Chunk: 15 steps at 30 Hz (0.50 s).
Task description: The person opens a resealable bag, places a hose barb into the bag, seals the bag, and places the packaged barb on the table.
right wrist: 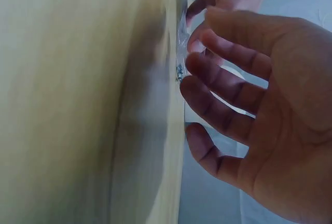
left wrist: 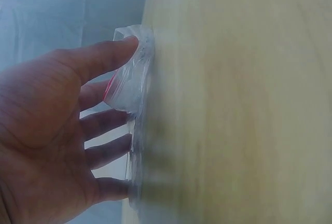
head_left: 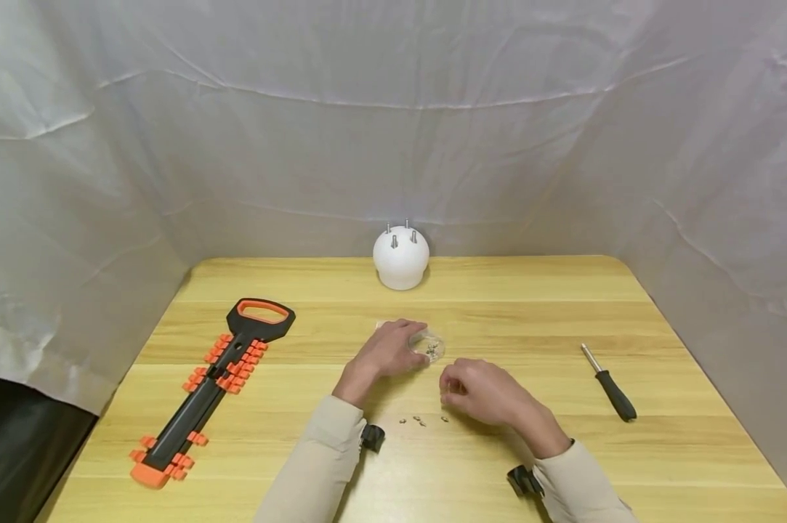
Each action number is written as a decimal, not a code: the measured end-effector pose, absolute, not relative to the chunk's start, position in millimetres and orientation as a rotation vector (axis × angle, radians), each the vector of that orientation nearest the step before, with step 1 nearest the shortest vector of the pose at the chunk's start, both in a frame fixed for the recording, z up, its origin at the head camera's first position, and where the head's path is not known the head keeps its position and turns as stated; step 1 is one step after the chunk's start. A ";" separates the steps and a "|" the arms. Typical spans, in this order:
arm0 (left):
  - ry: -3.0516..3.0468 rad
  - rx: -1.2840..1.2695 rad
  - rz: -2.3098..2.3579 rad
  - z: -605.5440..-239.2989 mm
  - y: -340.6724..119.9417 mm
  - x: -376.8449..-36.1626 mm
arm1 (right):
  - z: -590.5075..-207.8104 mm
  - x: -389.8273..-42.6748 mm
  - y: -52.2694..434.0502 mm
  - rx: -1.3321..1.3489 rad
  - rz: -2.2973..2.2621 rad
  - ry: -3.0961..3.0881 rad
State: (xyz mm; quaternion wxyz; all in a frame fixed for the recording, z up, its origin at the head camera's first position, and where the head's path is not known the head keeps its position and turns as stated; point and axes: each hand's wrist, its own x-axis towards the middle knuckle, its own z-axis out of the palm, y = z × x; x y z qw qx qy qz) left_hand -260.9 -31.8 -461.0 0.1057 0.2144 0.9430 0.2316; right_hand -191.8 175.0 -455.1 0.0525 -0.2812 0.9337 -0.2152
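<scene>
My left fingers are lying almost straight along a small clear bag, pinning it against the wooden table near the middle. My left hand is resting over its near end; the right hand is hovering just beside it, fingers loosely curled, and I cannot tell whether they are pinching anything.

The bag is holding a small cluster of screws at its far end. A few more loose screws are lying on the table between my wrists, so I judge the handling only partly done, with pieces both in and out.

The white dome with three studs, the screwdriver and the orange and black tool rack are lying untouched, well apart.
</scene>
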 end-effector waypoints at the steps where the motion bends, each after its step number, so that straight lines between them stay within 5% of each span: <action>1: 2.777 0.633 0.682 -461.1 -31.4 -260.8 | -455.1 -190.3 175.7 -0.862 -0.655 2.820; 15: 2.766 0.628 0.693 -459.8 -30.8 -260.4 | -457.4 -177.1 177.5 -0.906 -0.627 2.725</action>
